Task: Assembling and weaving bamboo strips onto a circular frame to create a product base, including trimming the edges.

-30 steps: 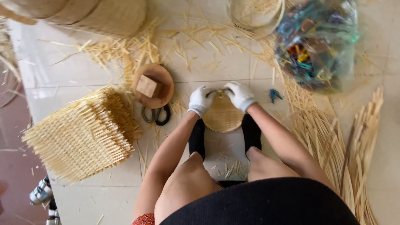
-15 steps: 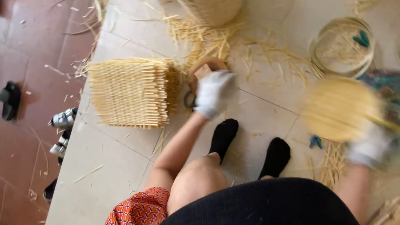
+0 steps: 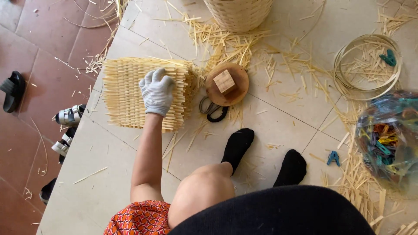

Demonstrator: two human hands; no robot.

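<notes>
Our left hand rests on the stack of woven mats, upper left of centre.

Our left hand (image 3: 156, 91), in a white knit glove, reaches forward on a straight arm and lies palm-down with fingers spread on the stack of woven mats (image 3: 130, 93); we cannot see our right hand. The stack is pale straw-yellow, squarish, its edges bristling with loose strip ends, and lies on the tiled floor (image 3: 278, 126). Just right of it sit a round wooden disc (image 3: 235, 89) and black-handled scissors (image 3: 212, 109).
</notes>
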